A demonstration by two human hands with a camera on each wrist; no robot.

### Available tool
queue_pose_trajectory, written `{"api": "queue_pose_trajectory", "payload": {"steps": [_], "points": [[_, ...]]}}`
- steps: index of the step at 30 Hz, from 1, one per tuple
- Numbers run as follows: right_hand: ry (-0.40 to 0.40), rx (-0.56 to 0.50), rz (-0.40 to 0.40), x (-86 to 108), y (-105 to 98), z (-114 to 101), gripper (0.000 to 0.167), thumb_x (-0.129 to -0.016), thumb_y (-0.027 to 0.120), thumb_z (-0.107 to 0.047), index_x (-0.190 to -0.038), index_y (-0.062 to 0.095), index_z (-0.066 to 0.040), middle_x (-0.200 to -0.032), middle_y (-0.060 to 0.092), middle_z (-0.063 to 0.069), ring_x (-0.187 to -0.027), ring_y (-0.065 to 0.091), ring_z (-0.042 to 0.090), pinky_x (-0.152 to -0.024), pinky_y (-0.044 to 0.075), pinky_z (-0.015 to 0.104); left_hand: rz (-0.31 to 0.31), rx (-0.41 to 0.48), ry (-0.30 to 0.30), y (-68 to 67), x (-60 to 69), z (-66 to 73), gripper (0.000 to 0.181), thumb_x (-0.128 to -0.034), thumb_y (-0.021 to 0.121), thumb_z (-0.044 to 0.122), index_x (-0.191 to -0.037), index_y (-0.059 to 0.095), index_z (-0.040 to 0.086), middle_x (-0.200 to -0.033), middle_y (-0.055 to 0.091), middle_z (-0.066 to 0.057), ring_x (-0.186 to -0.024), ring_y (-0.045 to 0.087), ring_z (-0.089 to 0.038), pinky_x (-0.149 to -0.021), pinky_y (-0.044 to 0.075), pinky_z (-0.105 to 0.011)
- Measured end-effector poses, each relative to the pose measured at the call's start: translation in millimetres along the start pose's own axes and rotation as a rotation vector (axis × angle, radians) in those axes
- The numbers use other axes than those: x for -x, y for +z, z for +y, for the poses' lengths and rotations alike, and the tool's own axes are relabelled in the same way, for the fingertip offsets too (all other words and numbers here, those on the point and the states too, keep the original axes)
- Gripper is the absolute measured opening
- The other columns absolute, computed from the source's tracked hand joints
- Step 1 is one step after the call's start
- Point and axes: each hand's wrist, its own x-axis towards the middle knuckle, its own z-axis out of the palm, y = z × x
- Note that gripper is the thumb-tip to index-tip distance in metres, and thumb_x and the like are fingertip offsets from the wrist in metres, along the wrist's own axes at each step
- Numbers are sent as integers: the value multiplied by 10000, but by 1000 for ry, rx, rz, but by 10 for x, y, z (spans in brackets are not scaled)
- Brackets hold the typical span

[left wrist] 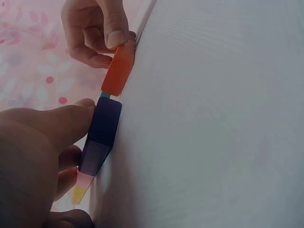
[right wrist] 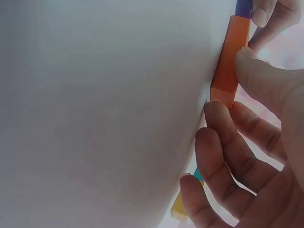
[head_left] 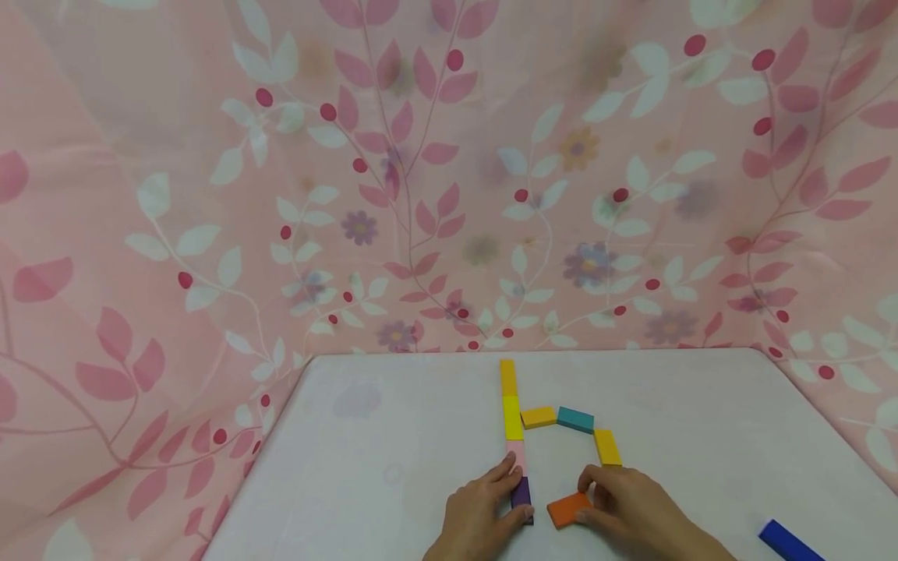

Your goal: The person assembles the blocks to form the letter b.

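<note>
A straight column of blocks runs toward me: an orange-yellow block (head_left: pixel 508 378), a yellow block (head_left: pixel 513 418), a pink block (head_left: pixel 515 449) and a purple block (head_left: pixel 521 492). My left hand (head_left: pixel 480 506) holds the purple block at the column's near end, thumb at its lower end and fingertips near the pink one. An orange block (head_left: pixel 567 510) is pinched between the thumb and fingers of my right hand (head_left: pixel 631 506), just right of the purple block and apart from it. The left wrist view shows the purple block (left wrist: pixel 105 121) with the thumb against it.
An arc of blocks curves right from the column: a yellow-orange block (head_left: pixel 539 418), a teal block (head_left: pixel 575 420) and a yellow block (head_left: pixel 607 447). A dark blue block (head_left: pixel 791 541) lies at the front right of the white table (head_left: pixel 351 467). Pink floral cloth (head_left: pixel 449 195) hangs behind.
</note>
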Motion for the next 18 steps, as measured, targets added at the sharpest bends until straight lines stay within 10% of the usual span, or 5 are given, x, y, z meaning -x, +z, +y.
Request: {"api": "queue_pose_trajectory", "payload": {"steps": [18], "points": [[6, -15, -35, -134, 61, -129, 272, -896, 828, -479, -1023, 683, -287, -701, 523, -174, -608, 453, 6, -570, 375, 222, 18, -7, 38, 2, 21, -25, 609, -914, 764, 587, -1459, 648, 342, -1587, 517, 214, -1341, 659, -207, -907, 613, -513]]}}
